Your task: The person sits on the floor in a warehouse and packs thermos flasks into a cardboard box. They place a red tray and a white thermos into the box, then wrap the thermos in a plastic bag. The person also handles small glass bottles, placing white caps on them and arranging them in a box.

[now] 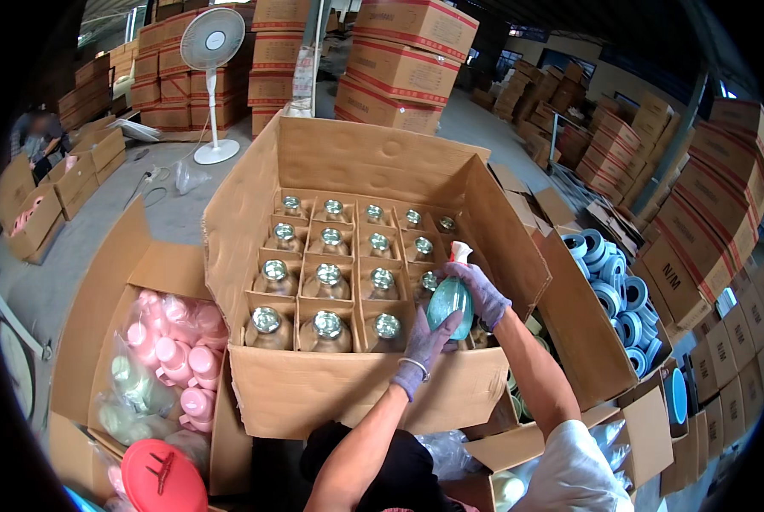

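My left hand (428,339), in a purple glove, cradles the lower body of a teal translucent bottle (449,308). My right hand (484,291), gloved the same, grips it near the neck. A white and red piece (460,251) stands at the bottle's top; I cannot tell whether it is a cap or a spray head. Both hands are over the front right of a large open cardboard carton (369,387). Cardboard dividers split the carton into cells. Rows of silvery-mouthed glass flask liners (327,324) stand upright in most of them, and my hands hide some cells.
On the left, an open carton holds pink plastic flask parts (174,352) and bagged pale green ones. A red round lid (163,477) lies in front. Light blue plastic rings (612,288) fill a carton at right. Behind are a standing fan (212,40) and stacked cartons (401,70). A person (38,141) sits far left.
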A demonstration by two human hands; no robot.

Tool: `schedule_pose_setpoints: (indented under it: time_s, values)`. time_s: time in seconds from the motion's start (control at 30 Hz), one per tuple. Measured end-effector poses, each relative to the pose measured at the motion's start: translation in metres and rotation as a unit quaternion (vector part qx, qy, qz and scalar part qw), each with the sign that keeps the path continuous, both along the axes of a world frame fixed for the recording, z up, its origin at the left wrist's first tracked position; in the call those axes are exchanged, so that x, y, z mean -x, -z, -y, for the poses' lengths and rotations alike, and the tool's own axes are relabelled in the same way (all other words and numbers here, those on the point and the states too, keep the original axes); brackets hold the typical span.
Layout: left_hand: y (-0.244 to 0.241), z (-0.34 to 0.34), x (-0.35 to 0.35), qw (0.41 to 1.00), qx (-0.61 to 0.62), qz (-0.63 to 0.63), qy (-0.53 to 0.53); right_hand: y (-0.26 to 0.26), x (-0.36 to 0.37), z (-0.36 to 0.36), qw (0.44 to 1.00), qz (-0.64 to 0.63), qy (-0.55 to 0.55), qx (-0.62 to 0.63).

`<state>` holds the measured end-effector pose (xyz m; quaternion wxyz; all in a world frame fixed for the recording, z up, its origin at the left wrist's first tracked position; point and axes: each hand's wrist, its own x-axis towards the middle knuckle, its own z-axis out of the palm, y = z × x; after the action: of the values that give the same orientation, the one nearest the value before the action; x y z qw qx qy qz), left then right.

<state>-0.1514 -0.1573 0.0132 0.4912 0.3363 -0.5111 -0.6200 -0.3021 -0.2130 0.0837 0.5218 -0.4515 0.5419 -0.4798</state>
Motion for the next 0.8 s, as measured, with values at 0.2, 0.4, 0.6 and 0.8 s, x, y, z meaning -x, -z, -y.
schedule_pose_setpoints:
  time_s: [0.2,0.4,0.6,0.8]
  values:
    - [-0.001,0.013,-0.028,0.994,-0.039,-0.084,-0.062,0.002,-0.044,0.038,1.000,0.008,-0.002,0.024]
    - [0.022,0.036,-0.060,0.991,0.040,-0.066,-0.113,-0.002,-0.103,0.058,0.991,0.078,-0.105,-0.009]
    - [0.002,0.028,-0.092,0.981,-0.008,-0.029,-0.191,0.001,-0.132,0.086,0.988,0.002,-0.150,0.031]
    - [0.017,0.033,-0.109,0.968,0.013,-0.046,-0.247,-0.007,-0.171,0.093,0.982,-0.073,-0.171,0.011]
